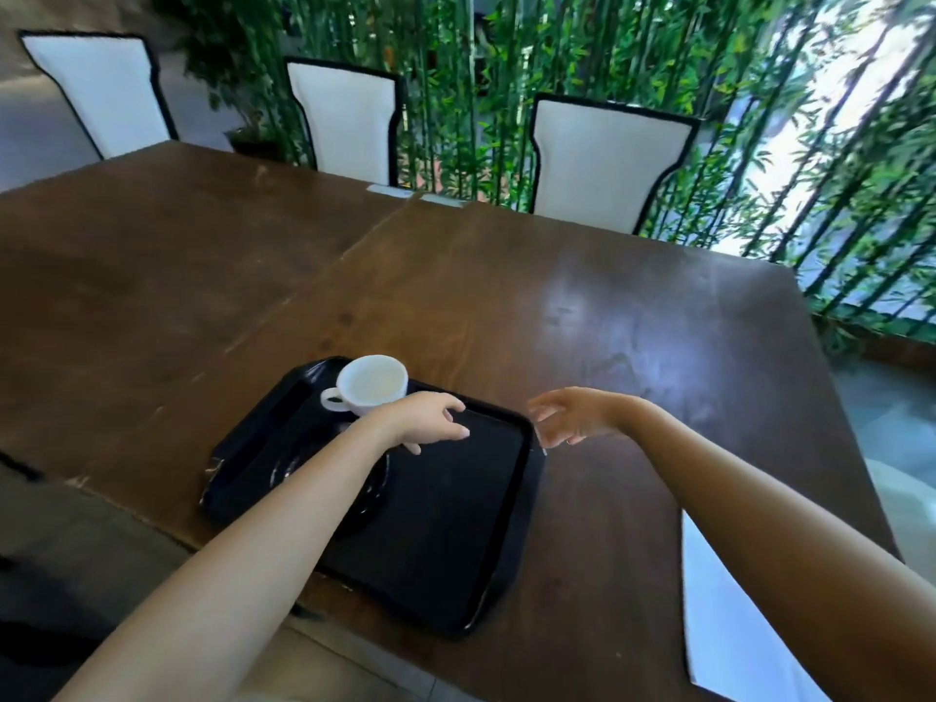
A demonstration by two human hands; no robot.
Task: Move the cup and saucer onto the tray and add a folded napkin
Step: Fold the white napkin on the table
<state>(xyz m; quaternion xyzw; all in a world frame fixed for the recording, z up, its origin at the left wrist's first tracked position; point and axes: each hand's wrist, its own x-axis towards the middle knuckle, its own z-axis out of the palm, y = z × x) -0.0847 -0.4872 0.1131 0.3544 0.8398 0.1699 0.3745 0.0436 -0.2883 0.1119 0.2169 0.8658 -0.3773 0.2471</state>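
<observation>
White cup [374,383] at the far left corner of the black tray [445,539], just behind the left hand [425,420]. Dark saucer [372,491] under that arm, on the tray. Left hand over the tray, fingers spread, holding nothing. Right hand [570,415] past the tray's right edge, fingers loose, empty. White napkin [729,625] near the right table edge.

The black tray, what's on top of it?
On the black plastic tray sits a white ceramic cup at its far corner, and a dark round saucer lies mostly hidden beneath the left hand and forearm. No napkin shows there.
</observation>
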